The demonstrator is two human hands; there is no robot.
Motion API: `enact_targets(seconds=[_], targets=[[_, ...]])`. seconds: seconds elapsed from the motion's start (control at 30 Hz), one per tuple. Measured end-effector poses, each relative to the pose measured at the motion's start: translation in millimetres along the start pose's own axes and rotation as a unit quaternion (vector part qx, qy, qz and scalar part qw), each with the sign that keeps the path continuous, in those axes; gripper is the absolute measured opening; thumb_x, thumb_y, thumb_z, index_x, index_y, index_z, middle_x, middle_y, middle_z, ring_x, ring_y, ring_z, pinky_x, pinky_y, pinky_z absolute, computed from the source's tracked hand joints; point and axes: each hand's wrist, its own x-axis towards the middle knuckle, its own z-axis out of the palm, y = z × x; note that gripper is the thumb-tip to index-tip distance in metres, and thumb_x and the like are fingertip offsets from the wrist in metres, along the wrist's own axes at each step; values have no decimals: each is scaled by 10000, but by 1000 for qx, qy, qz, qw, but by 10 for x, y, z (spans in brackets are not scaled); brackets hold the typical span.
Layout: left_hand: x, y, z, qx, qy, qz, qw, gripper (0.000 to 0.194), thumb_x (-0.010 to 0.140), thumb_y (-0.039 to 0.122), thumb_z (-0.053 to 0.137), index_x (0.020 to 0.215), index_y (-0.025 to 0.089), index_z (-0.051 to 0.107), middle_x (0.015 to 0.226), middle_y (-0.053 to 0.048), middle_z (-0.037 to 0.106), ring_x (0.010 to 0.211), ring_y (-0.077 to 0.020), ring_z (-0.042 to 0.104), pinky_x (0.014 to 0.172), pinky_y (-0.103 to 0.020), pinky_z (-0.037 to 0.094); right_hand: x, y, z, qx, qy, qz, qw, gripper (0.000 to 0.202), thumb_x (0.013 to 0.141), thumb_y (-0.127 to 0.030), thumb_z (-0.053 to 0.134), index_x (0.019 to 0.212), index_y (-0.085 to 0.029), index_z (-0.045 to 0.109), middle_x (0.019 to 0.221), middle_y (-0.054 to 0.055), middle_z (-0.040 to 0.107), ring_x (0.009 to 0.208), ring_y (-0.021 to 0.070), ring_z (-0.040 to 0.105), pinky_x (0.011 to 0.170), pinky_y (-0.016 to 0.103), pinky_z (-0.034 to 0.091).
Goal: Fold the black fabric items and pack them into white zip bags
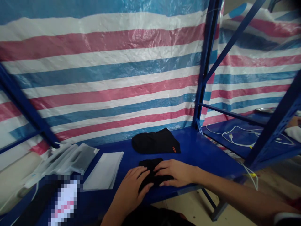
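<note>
Both of my hands rest on a small piece of black knitted cloth [150, 163], which looks like a folded sock, near the front edge of the blue shelf [199, 153]. My left hand [133, 185] lies over its left side, fingers stretched out flat. From the right, my right hand [176, 172] presses on it with fingers extended and somewhat apart. Most of the cloth is hidden beneath them. Just behind lies a black sock [154, 142], flat, its toe to the left and orange lettering near the cuff.
Left of my hands is a stack of flat, whitish plastic sleeves [103, 171]. Clear bags with dark contents [82, 158] lie farther left. Blue metal posts [202, 78] and a striped plastic sheet [117, 72] enclose the shelf. White cables [235, 138] lie at right, near another person's hand [293, 121].
</note>
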Motion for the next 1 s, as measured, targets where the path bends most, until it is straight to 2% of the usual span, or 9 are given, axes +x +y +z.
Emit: enact_targets(seconds=[0.13, 0.23, 0.4, 0.53, 0.63, 0.73, 0.87, 0.93, 1.0], targets=[[9, 27, 75, -43, 33, -52, 997, 292, 1093, 388, 548, 1295, 296, 737, 1263, -64, 778, 1131, -270, 749, 1016, -451, 597, 23, 24, -54, 37, 17, 80, 996, 447, 1064, -506, 638, 1397, -217, 708, 1278, 120, 782, 1165, 271, 740, 1033, 363, 542], [89, 3, 120, -103, 66, -133, 984, 315, 1101, 426, 500, 1171, 285, 773, 1152, -47, 813, 1070, -258, 772, 950, -374, 592, 53, 126, -63, 71, 50, 162, 983, 417, 1082, -530, 595, 1355, -237, 710, 1130, 63, 806, 946, 224, 760, 863, 308, 548], [246, -143, 236, -158, 66, -265, 949, 399, 1086, 513, 454, 1105, 287, 782, 1084, -40, 833, 1030, -276, 784, 886, -357, 556, 198, 426, 83, 116, 115, 170, 972, 384, 1116, -535, 517, 1198, -223, 724, 1107, 50, 758, 999, 215, 713, 908, 317, 525], [366, -268, 306, -183, 72, -282, 939, 446, 1055, 550, 450, 1079, 260, 788, 1054, -71, 817, 1012, -283, 763, 920, -386, 542, 305, 663, 215, 81, 146, 176, 970, 471, 1089, -607, 526, 1017, -195, 743, 1027, 77, 712, 982, 227, 679, 940, 353, 531], [442, -338, 275, -211, 91, -259, 938, 466, 1012, 587, 496, 1044, 239, 805, 1114, -99, 794, 1075, -287, 737, 983, -402, 543, 320, 745, 234, 91, 139, 201, 965, 464, 1046, -620, 600, 1080, -190, 771, 1093, 103, 744, 1049, 260, 700, 987, 381, 534], [477, -363, 178, -248, 50, -268, 930, 518, 974, 663, 556, 1153, 246, 807, 1221, -106, 786, 1195, -305, 706, 1073, -417, 516, 302, 725, 199, 118, 117, 226, 960, 439, 1018, -585, 661, 1206, -206, 777, 1161, 99, 791, 1066, 280, 733, 973, 381, 548], [453, -328, 89, -265, -46, -311, 912, 728, 850, 709, 718, 1400, 232, 711, 1328, -134, 761, 1286, -356, 667, 1121, -461, 479, 283, 657, 138, 156, 89, 233, 956, 446, 961, -581, 735, 1206, -216, 806, 1143, 81, 822, 1048, 289, 750, 914, 362, 564], [430, -289, 90, -280, -70, -306, 907, 733, 822, 688, 760, 1378, 213, 719, 1307, -143, 767, 1249, -361, 685, 1080, -449, 502, 281, 645, 110, 194, 76, 238, 949, 495, 898, -599, 801, 1226, -228, 812, 1149, 64, 826, 1068, 294, 750, 922, 359, 564], [413, -234, 100, -304, -77, -282, 907, 625, 826, 649, 778, 1269, 207, 762, 1246, -130, 789, 1194, -347, 709, 1043, -423, 520, 285, 647, 77, 234, 56, 243, 940, 530, 841, -612, 850, 1217, -240, 823, 1126, 46, 831, 1057, 291, 752, 919, 353, 563]])
